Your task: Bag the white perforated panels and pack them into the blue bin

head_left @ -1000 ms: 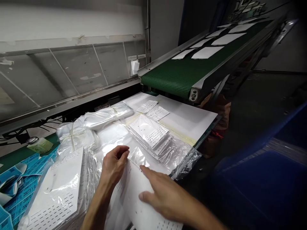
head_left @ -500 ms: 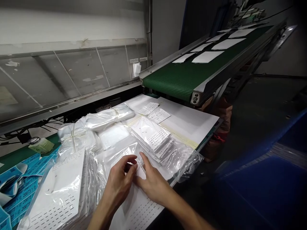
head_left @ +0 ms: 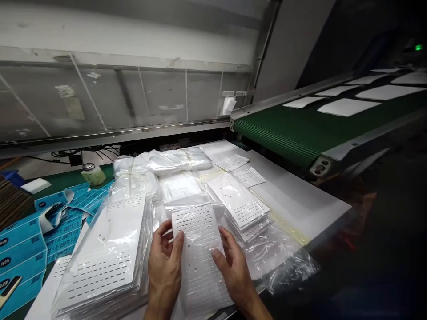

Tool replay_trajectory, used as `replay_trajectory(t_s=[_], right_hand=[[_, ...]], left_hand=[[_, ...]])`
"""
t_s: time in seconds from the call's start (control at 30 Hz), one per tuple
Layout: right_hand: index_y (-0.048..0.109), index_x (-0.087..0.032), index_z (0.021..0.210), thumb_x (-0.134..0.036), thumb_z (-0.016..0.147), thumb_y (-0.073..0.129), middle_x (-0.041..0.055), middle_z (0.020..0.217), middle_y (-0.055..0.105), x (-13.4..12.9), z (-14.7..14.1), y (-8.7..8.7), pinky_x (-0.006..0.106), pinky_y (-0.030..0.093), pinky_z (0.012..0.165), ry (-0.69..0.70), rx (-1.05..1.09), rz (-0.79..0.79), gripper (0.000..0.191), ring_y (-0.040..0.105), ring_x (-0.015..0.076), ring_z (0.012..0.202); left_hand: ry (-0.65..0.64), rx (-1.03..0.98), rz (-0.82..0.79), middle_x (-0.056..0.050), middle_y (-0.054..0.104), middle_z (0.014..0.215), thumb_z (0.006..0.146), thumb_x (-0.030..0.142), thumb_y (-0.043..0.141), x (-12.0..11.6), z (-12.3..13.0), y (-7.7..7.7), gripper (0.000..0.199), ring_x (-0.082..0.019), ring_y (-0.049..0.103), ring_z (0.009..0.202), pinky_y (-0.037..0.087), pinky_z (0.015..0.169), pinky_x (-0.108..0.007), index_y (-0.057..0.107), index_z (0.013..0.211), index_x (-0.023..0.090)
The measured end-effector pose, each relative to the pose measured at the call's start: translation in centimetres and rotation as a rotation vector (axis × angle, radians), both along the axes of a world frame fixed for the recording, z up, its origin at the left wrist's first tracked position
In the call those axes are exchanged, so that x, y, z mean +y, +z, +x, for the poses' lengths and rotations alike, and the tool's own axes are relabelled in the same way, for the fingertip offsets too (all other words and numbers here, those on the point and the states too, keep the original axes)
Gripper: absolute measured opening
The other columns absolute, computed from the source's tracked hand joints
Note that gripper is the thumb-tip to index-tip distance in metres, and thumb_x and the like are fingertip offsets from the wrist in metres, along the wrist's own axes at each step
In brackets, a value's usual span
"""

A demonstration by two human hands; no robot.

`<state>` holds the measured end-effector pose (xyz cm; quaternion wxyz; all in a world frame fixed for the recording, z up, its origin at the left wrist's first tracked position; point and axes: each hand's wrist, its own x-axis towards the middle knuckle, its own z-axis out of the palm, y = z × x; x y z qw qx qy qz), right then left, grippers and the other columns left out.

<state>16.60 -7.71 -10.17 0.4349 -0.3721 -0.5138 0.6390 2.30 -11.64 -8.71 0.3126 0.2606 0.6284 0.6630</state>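
Observation:
A white slotted sheet (head_left: 198, 249) in a clear plastic bag lies in front of me, its flap end pointing away. My left hand (head_left: 166, 262) grips its left edge, thumb on top. At the right edge, my right hand (head_left: 233, 266) holds it with bent fingers and the thumb on the bag. To the left is a tall stack of bagged slotted sheets (head_left: 103, 253). Beyond my right hand sits a smaller stack of slotted sheets (head_left: 238, 200), with loose clear plastic (head_left: 290, 266) beside it.
Tied bundles of clear bags (head_left: 180, 160) lie at the back. Blue printed labels (head_left: 23, 249) and a small jar (head_left: 93, 174) are on the left. Two small printed papers (head_left: 248, 176) lie near a green conveyor belt (head_left: 283, 133) carrying white sheets (head_left: 348, 106).
My hands have moved apart, from close together over the bag's upper end to its two side edges. The bagged sheet now shows between them. The camera view has swung left.

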Motion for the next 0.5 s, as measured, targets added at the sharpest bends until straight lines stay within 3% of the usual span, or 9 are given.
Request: replay_trajectory(t_s=[0.1,0.27,0.5], right_hand=[[0.038,-0.020,0.126,-0.054,0.079,0.052,0.0139,0.120,0.057,0.7,-0.9,-0.3,0.040,0.051,0.080,-0.019,-0.008,0.082,0.059,0.056,0.0302,0.107],[0.045,-0.020,0.113,-0.057,0.082,0.044,0.0132,0.113,0.059,2.3,-2.5,0.5,0.037,0.050,0.078,-0.182,-0.128,0.283,0.049,0.058,0.0284,0.100],[0.049,-0.022,0.109,-0.049,0.076,0.060,0.0103,0.105,0.064,1.5,-0.7,-1.4,0.034,0.051,0.080,-0.116,-0.166,0.145,0.045,0.062,0.0261,0.096]], left_hand=[[-0.012,-0.175,0.064,-0.011,0.063,0.107,0.075,0.042,0.066,0.3,0.0,0.0,0.055,-0.025,0.063,0.097,0.053,0.079,-0.036,0.044,0.121,0.021],[0.086,-0.085,0.200,-0.013,0.057,0.119,0.074,0.038,0.068,0.9,0.4,-0.3,0.055,-0.026,0.057,0.110,0.046,0.094,-0.039,0.044,0.120,0.019],[0.122,0.072,0.070,-0.008,0.061,0.117,0.075,0.045,0.064,-0.9,2.4,-4.2,0.048,-0.025,0.057,0.109,0.046,0.094,-0.037,0.051,0.115,0.022]])
